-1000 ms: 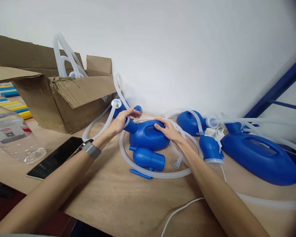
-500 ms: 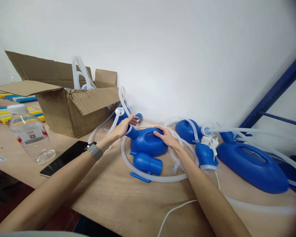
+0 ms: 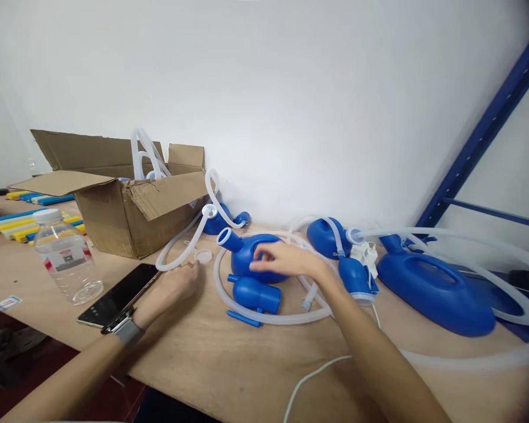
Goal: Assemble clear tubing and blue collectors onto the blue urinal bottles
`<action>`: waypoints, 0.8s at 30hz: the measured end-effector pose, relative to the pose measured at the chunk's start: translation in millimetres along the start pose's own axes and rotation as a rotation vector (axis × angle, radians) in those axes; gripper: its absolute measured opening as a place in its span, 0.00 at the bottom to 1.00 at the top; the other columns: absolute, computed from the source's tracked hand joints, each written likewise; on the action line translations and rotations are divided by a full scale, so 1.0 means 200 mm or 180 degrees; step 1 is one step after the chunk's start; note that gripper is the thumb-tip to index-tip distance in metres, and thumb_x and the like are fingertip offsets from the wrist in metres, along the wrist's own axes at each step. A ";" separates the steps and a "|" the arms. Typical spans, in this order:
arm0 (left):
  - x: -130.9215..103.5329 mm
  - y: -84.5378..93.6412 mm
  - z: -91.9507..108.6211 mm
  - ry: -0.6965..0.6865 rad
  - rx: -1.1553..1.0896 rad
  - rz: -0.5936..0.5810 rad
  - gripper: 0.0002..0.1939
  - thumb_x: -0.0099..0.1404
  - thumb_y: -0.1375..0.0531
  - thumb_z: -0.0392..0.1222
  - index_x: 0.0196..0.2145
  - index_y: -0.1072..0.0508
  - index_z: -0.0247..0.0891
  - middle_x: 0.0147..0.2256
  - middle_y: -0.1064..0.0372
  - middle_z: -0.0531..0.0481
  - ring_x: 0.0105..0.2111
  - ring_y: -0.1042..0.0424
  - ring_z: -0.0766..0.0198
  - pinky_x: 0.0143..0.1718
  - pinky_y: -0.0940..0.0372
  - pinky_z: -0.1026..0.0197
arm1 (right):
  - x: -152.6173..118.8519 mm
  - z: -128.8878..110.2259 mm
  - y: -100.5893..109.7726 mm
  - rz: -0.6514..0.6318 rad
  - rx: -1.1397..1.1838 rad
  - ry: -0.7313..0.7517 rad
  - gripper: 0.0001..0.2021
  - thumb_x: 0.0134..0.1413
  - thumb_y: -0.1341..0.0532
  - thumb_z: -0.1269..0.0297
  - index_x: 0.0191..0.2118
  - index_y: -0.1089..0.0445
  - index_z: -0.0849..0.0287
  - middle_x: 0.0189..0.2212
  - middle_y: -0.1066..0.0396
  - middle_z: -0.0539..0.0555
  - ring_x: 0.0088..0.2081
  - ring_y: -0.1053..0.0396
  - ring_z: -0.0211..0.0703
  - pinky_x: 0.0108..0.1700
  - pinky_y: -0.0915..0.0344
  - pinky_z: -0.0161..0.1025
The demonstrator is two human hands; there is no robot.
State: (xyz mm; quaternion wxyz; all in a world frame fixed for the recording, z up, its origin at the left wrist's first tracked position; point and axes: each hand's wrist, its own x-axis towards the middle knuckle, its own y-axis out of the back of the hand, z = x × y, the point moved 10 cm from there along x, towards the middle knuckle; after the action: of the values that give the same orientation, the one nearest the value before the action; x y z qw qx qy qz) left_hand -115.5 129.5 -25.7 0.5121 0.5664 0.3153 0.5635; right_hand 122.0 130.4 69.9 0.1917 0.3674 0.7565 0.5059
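Observation:
My left hand (image 3: 176, 289) is low over the table beside the phone (image 3: 119, 294), its fingers curled and partly hidden; whether it holds anything I cannot make out. Just beyond it lie a clear hose (image 3: 189, 247) and a small translucent lid (image 3: 203, 256). My right hand (image 3: 280, 258) hovers in front of the blue bottle (image 3: 244, 257) with loosely bent, parted fingers and nothing in them. The bottle's open neck points up and left. Before it rests a blue cup-like part (image 3: 256, 295) with a blue strip (image 3: 244, 319), ringed by a coiled clear hose (image 3: 286, 319).
A cardboard box (image 3: 106, 218) with tubing stands at the back left, near a plastic water bottle (image 3: 70, 261). More blue bottles (image 3: 436, 291) with hoses and a white charger (image 3: 365, 256) lie to the right. A white cable (image 3: 311, 377) crosses the front.
My left hand has left the bottle's neck and moved down and left to the tabletop. My right hand has come off the handle, nearer to me. The view has shifted slightly.

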 end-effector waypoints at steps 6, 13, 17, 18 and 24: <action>0.00 0.08 0.09 -0.0081 0.0066 -0.0180 0.17 0.68 0.54 0.37 0.36 0.26 0.34 0.31 0.27 0.35 0.29 0.27 0.51 0.34 0.33 0.52 | -0.03 -0.05 -0.30 -0.0857 -0.0385 -0.0135 0.56 0.35 0.25 0.35 0.71 0.38 0.49 0.49 0.22 0.62 0.45 0.23 0.63 0.44 0.30 0.47; 0.09 0.50 0.48 -0.0325 -0.1889 0.0035 0.26 0.69 0.48 0.64 0.47 0.23 0.43 0.46 0.22 0.45 0.43 0.23 0.53 0.45 0.31 0.56 | -0.13 -0.09 0.15 0.0011 0.0328 0.0298 0.54 0.47 0.27 0.41 0.75 0.50 0.48 0.64 0.35 0.61 0.60 0.31 0.60 0.61 0.34 0.52; 0.18 0.65 0.57 -0.0160 -0.3232 0.0866 0.27 0.66 0.43 0.64 0.50 0.24 0.41 0.48 0.23 0.45 0.46 0.24 0.55 0.45 0.30 0.58 | -0.19 -0.01 0.39 0.1050 0.1067 0.0196 0.57 0.50 0.27 0.46 0.76 0.61 0.49 0.62 0.34 0.62 0.59 0.30 0.56 0.60 0.32 0.54; 0.20 0.66 0.60 -0.0148 -0.3333 0.0939 0.27 0.65 0.42 0.64 0.49 0.23 0.40 0.47 0.23 0.45 0.44 0.24 0.56 0.43 0.29 0.59 | -0.19 0.00 0.39 0.1063 0.1106 0.0208 0.54 0.50 0.27 0.46 0.75 0.57 0.49 0.63 0.35 0.61 0.61 0.31 0.56 0.60 0.33 0.54; 0.31 0.60 0.71 -0.0063 -0.3367 0.0760 0.23 0.62 0.42 0.60 0.39 0.21 0.37 0.37 0.24 0.45 0.35 0.27 0.58 0.28 0.29 0.63 | -0.15 -0.03 0.26 0.0405 0.0655 0.0242 0.48 0.46 0.26 0.44 0.69 0.41 0.55 0.61 0.32 0.61 0.58 0.30 0.57 0.60 0.33 0.53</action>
State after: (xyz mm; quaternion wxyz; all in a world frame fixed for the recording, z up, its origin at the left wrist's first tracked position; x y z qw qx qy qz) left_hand 4.5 123.0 128.9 0.6627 0.2686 -0.0828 0.6942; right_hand 156.2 116.0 117.3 0.0917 0.4129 0.7863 0.4504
